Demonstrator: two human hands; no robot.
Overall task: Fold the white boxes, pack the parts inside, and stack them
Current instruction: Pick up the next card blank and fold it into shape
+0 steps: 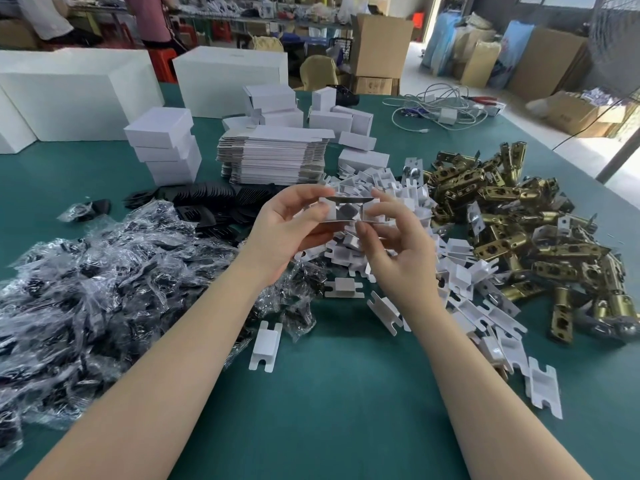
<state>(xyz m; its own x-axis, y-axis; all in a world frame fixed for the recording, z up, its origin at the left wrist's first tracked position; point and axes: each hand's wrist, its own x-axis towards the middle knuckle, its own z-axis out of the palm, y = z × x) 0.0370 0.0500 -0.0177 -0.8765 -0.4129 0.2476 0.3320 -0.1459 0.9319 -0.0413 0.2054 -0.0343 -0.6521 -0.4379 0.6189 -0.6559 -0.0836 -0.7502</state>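
With the left hand (291,223) gripping one end of a small white box (348,211) and the right hand (391,244) pinching the other, above the surface (346,393), folding looks underway; next, likely closing flaps.

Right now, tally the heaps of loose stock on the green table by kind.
Bagged black parts: 1
Black plastic plates: 1
White card inserts: 1
Brass latches: 1
Flat box blanks: 1
Total: 5
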